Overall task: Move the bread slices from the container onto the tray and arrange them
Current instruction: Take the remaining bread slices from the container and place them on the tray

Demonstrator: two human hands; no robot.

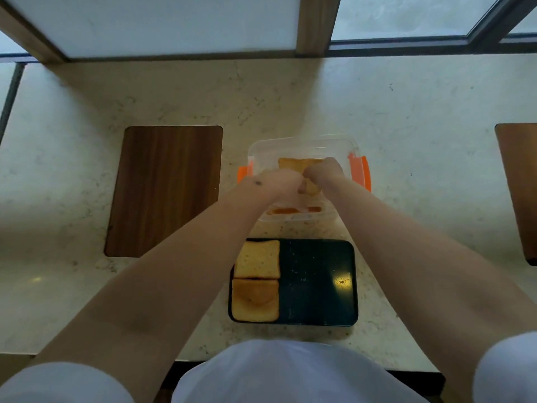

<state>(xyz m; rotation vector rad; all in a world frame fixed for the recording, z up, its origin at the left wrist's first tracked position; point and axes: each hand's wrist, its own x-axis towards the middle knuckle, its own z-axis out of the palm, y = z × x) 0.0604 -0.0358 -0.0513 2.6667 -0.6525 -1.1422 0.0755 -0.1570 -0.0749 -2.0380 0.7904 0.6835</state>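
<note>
A clear plastic container (302, 144) with orange clips stands on the counter beyond a dark tray (316, 283). Both my hands reach into the container. My left hand (276, 183) and my right hand (322, 171) are closed side by side on a bread slice (296, 164) inside it; the fingers and most of the slice are hidden. Two toasted slices lie on the tray's left side, one at the far left (257, 258) and a browner one at the near left (255, 299), touching each other. The tray's right half is bare.
A brown wooden board (164, 190) lies on the pale counter left of the container. Another wooden board (520, 187) shows at the right edge. A window frame (311, 27) runs along the back. The counter's front edge is near my body.
</note>
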